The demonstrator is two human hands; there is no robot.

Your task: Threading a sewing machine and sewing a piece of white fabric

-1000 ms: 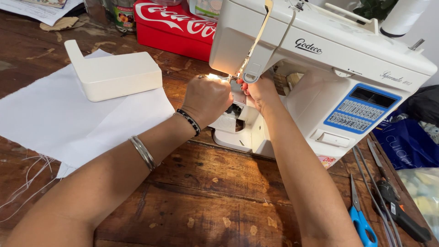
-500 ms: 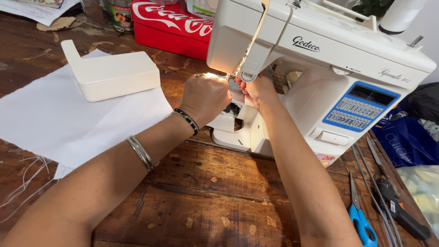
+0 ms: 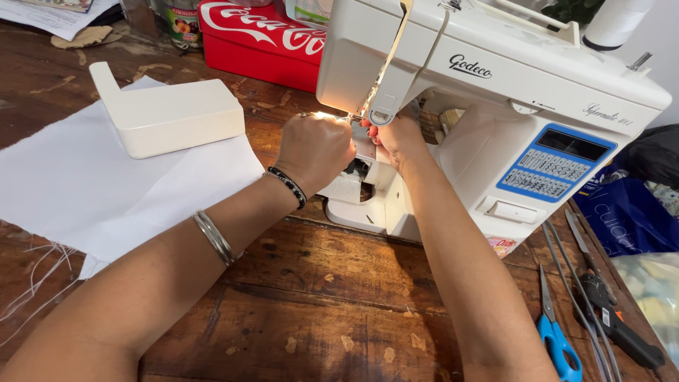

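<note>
From the head camera, a worn, scratched wooden table (image 3: 304, 297) fills the view. At its centre the left hand (image 3: 316, 150) is curled into a fist and the right hand (image 3: 397, 138) pinches at the needle area of a white sewing machine (image 3: 495, 92); what either grips is hidden. White fabric (image 3: 106, 191) lies at 9 o'clock under a white machine cover (image 3: 170, 117). Blue-handled scissors (image 3: 555, 332) rest at 4 o'clock, a red tin (image 3: 262, 39) at 12.
</note>
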